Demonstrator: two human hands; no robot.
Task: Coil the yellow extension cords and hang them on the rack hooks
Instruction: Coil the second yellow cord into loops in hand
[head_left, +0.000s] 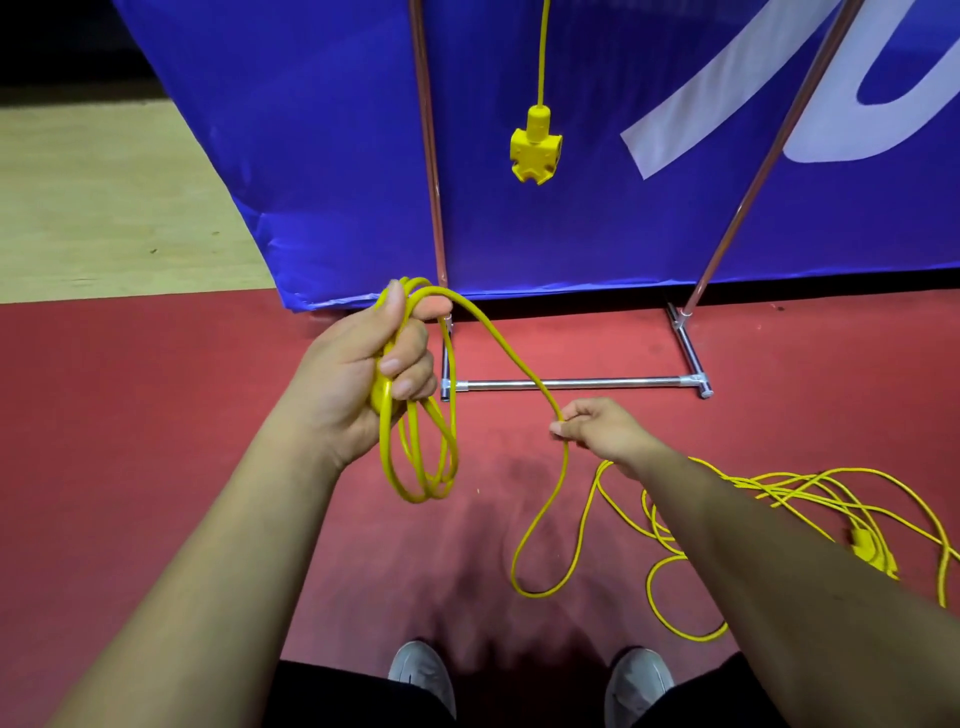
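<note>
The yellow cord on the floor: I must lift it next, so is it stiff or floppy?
Probably floppy: the cord sags in a slack loop below the right hand. Likely to snag: its floor pile lies in crossed loops.

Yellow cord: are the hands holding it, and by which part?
Yes. The left hand grips the coiled loops near their top; the right hand pinches the loose stretch running off them.

Hanging cord (543, 52): upper end cut by the top edge. Rack uprights (428, 156): tops likewise cut. Floor cord tangle (810, 488) — partly behind the right forearm (779, 551), running off the right edge. Banner lettering (727, 88) — cropped, unreadable.
</note>
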